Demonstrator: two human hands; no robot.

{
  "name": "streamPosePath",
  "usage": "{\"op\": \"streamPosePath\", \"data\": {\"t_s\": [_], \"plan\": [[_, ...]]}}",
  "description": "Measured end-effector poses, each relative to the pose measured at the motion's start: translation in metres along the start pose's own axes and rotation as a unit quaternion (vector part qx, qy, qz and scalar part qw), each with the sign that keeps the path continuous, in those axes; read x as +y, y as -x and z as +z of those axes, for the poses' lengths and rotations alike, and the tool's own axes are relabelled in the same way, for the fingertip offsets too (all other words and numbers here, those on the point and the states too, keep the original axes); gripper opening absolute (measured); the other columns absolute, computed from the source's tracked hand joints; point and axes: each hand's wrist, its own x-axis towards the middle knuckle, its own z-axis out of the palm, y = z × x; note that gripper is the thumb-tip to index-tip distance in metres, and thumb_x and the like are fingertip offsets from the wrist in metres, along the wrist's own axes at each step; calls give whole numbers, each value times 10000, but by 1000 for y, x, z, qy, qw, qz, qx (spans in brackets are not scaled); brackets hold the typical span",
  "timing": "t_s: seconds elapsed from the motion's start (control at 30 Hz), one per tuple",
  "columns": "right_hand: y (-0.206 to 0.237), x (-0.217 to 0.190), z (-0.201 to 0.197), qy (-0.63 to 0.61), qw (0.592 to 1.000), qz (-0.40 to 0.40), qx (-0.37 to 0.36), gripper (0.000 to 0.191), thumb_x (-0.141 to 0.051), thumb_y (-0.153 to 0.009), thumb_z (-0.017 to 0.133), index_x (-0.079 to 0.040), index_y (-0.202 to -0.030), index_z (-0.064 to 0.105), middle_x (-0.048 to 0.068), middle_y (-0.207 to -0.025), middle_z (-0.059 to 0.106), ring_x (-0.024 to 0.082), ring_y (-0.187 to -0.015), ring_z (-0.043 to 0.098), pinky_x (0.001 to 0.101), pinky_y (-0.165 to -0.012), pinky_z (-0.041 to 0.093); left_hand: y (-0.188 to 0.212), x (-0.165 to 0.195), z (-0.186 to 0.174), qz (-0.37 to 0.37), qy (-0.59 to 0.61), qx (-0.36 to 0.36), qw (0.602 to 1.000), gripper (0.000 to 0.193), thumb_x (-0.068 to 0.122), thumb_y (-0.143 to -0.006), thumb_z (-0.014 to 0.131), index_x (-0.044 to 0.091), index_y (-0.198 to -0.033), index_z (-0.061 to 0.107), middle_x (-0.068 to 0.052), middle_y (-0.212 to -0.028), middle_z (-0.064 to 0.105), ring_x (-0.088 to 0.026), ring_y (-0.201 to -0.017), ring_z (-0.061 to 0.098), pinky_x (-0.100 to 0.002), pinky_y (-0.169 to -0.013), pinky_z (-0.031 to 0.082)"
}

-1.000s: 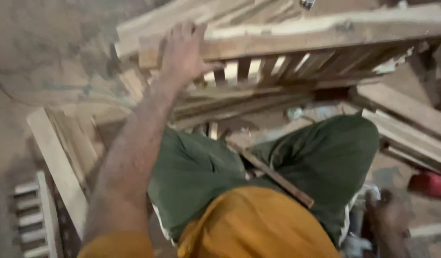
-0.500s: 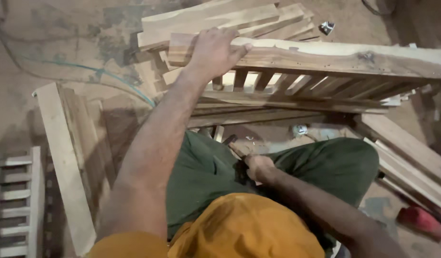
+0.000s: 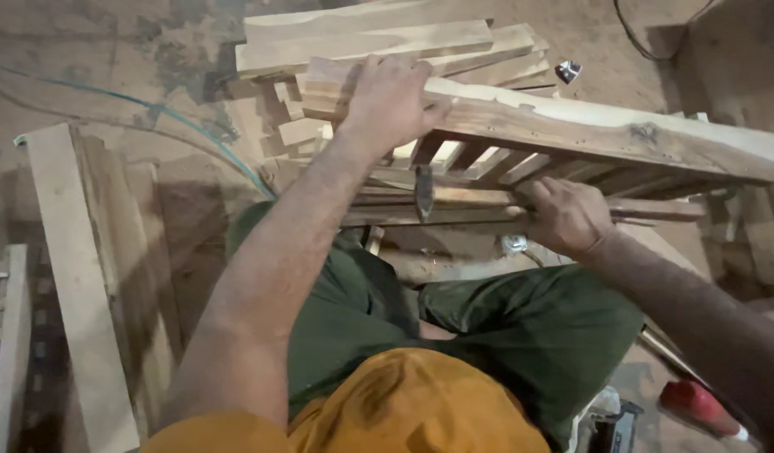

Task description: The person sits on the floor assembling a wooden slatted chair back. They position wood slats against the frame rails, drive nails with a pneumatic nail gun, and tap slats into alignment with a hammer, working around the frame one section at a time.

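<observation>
Left hand (image 3: 393, 102) is clamped over the left end of the top rail (image 3: 571, 126) of a slatted wooden frame (image 3: 488, 164), fingers curled over the far edge, thumb on the near face. Right hand (image 3: 566, 216) is closed around a hammer (image 3: 437, 199) handle; the dark head points left and sits just beside the frame's lower rail, below the slats. The frame stands on its long edge on the floor (image 3: 110, 67), directly in front of the person's crossed legs, leaning against a pile of planks (image 3: 362, 38) at far left.

Loose timber lies at near left: a long board (image 3: 72, 277) and part of another slatted piece (image 3: 1, 335). A thin green cable (image 3: 202, 126) crosses the floor at left. A red-handled tool (image 3: 701, 407) lies at near right.

Risks, as judged:
- The hammer head is close to the slats and the left hand is on the same frame; a glancing blow could split a slat or reach the fingers.
- The frame rests on edge, held by one hand only; a hard strike could tip it toward the legs.
- Light is poor; aim may suffer.
</observation>
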Motion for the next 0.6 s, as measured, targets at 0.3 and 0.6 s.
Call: {"op": "streamPosePath", "data": {"t_s": [0.3,0.6], "plan": [[-17,2,-26,112,993,-15,-42,145,-391,-911,696,-290,-1014,712,-30,-912,704,162,-787,698,346,-672,584,-1,-3,6,-8,9,4,1000,520,524,-886,711,47,-1094,720,-144,-1048,708,-335,-1086,637,-521,-989,388],[-27,11,-13,133,976,87,-150,346,-517,-842,746,-311,-1112,677,30,-955,706,206,-794,709,375,-646,601,1,0,2,-23,10,-19,1000,515,511,-886,713,42,-1098,719,-148,-1025,712,-342,-1062,632,-529,-958,408]]}}
